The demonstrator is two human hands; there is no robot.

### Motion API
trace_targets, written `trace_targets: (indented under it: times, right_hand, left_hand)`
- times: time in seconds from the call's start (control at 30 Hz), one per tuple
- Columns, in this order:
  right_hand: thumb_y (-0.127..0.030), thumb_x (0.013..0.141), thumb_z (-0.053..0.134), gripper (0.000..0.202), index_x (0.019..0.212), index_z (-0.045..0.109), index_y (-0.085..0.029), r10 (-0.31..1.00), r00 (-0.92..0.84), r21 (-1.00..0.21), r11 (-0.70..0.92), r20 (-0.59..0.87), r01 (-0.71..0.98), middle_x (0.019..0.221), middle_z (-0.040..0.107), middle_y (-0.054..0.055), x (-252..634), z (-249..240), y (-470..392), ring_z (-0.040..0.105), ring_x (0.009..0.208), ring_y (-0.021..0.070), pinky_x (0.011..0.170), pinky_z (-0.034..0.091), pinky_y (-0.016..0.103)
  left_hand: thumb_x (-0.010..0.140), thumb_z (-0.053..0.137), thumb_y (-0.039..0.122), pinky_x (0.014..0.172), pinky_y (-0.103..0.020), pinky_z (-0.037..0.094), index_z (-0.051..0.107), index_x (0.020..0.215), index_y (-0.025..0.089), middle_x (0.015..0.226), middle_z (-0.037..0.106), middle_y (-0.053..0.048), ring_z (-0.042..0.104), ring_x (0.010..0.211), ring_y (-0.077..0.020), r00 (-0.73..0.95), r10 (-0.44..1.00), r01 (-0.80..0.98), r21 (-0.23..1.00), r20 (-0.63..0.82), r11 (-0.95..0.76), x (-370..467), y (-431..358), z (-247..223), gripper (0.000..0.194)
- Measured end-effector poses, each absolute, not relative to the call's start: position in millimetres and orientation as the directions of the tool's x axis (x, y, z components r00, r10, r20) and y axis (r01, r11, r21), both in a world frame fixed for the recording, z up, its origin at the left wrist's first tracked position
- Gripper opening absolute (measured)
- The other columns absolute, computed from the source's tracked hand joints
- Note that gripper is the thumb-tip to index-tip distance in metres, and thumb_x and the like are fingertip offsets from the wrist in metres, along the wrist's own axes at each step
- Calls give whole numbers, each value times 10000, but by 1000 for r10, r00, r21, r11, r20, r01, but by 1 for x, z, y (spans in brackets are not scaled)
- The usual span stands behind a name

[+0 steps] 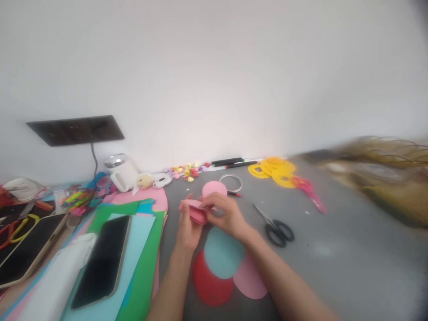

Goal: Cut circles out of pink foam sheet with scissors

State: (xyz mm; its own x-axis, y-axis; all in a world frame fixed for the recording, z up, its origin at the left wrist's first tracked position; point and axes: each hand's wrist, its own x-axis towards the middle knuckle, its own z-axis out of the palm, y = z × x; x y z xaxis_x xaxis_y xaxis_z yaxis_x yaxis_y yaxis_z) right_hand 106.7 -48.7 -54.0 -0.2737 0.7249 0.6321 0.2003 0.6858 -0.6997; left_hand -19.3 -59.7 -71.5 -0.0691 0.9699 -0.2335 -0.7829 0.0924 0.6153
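Between my two hands is a folded piece of pink paper (198, 214), its layers standing slightly apart. My left hand (189, 229) is closed around its left and lower side. My right hand (229, 215) pinches its right edge, with the fingertips partly hidden behind the paper. A pink paper circle (214, 189) lies just beyond my hands. Nearer to me, below my hands, a light blue circle (224, 254) overlaps a red circle (212, 285) and another pink circle (251, 278).
Black-handled scissors (276, 229) lie to the right, pink scissors (310, 195) beside yellow paper rings (274, 169). A roll of tape (230, 183) and pens (229, 161) lie near the wall. At left are coloured sheets (143, 267) with a phone (103, 261) on top.
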Motion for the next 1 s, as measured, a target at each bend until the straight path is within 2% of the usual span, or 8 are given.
trace_targets:
  times: [0.1,0.17,0.23,0.37,0.47,0.6,0.8,1.0]
  right_hand:
    - [-167,767,620,79,834,637,-206,750,-410,-784,609,519,121,851,642,34,107,-54,-49,594,774,158,709,514,283]
    - [-246,723,710,125,822,646,-205,762,-444,-823,561,472,88,837,651,34,108,-53,-48,595,777,170,736,511,302]
    - [-302,690,747,182,812,657,-202,785,-425,-851,522,450,64,844,666,44,109,-52,-48,602,805,189,754,504,318]
    - [-303,744,685,145,852,665,-209,875,-288,-899,429,388,92,974,668,70,111,-49,-49,605,919,214,719,506,311]
    - [-286,706,712,269,963,659,-227,876,-331,-905,407,350,121,1109,632,77,112,-48,-50,588,993,225,705,515,301]
    - [-301,647,771,434,1055,636,-245,864,-395,-915,385,312,122,1190,600,71,113,-50,-49,546,1088,236,831,503,336]
    - [-317,625,783,456,1049,635,-241,905,-363,-948,288,223,134,1164,607,59,115,-52,-48,570,995,213,821,508,340]
    - [-267,702,695,347,1039,636,-209,899,-350,-929,333,262,160,1062,645,63,115,-53,-48,592,918,195,714,522,302]
  left_hand:
    - [779,564,534,708,-332,535,492,1223,201,925,671,-90,656,795,-198,-53,970,-784,611,-239,107,-20,-60,-70,560]
    - [810,524,527,701,-319,537,497,1228,198,903,674,-88,657,791,-193,-40,965,-790,599,-258,127,-20,-61,-67,533]
    - [835,478,534,699,-324,540,501,1230,190,909,674,-96,660,801,-201,-17,959,-800,579,-283,157,-20,-61,-64,524]
    - [844,455,546,731,-368,541,506,1232,187,992,666,-113,657,873,-235,18,958,-824,539,-286,176,-19,-62,-59,532]
    - [845,471,528,756,-373,536,510,1233,199,1015,666,-101,656,876,-226,26,956,-832,525,-292,183,-19,-62,-59,511]
    - [857,460,510,730,-345,536,502,1244,198,996,673,-94,660,835,-210,41,951,-835,512,-307,201,-20,-63,-57,499]
    - [870,458,469,726,-353,538,528,1206,185,982,667,-99,651,855,-216,27,956,-827,531,-293,186,-20,-64,-57,445]
    - [843,499,490,771,-392,531,528,1192,175,1003,659,-114,641,900,-239,10,957,-794,579,-289,183,-21,-62,-64,471]
